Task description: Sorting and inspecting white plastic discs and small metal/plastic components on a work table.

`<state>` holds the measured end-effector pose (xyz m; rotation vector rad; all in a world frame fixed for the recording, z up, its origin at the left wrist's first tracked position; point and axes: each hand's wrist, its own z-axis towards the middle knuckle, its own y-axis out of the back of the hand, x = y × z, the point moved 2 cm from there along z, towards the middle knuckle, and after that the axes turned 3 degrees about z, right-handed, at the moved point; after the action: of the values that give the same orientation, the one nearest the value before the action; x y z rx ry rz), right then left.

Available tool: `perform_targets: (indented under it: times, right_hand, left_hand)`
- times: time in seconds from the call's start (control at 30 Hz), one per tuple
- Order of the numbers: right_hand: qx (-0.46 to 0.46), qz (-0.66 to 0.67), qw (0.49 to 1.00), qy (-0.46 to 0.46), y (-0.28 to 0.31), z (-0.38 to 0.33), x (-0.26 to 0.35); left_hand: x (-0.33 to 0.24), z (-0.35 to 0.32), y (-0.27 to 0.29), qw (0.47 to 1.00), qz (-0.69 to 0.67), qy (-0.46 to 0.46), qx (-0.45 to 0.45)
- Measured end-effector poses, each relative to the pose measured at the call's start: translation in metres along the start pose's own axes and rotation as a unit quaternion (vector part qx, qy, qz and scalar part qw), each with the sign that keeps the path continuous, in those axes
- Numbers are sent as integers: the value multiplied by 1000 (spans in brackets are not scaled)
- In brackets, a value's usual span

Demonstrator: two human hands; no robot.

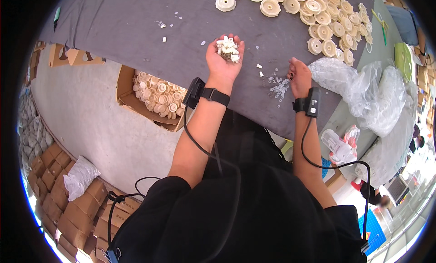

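Matt cloth (pixel 136 29) under pale plastic, seen over my remote feed
In my left grip (pixel 223 66), the white fittings (pixel 228 46) look like smooth, hard plastic; beneath, the cloth lies softly wrinkled. Just left of my right grip (pixel 300 77), the small rings (pixel 278 87) look like translucent plastic. Beyond that grip I see wheels (pixel 322 18) of smooth plastic; to its right, a bag (pixel 380 101) of glossy, crinkled clear film. Left of the left grip, the box (pixel 125 86) is matt cardboard.
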<state>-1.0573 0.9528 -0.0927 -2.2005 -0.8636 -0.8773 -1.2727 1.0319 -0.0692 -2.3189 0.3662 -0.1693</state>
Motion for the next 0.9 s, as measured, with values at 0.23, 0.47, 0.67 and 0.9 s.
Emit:
perform_targets:
  times: [0.23, 0.47, 0.67, 0.9]
  right_hand:
    - [4, -478, 864, 159, -57, 10, -8]
    - [54, -591, 791, 144, -89, 35, -13]
    - [91, -201, 975, -33, -75, 40, -6]
    - [117, -105, 987, -40, -37, 6, -6]
  left_hand:
    - [-10, -2, 4, 1000, -4, -12, -7]
    - [-13, -2, 3, 1000, -12, -19, -5]
    - [-16, -3, 2, 999, -14, -27, -29]
    - [-20, -2, 5, 999, -10, -31, -13]
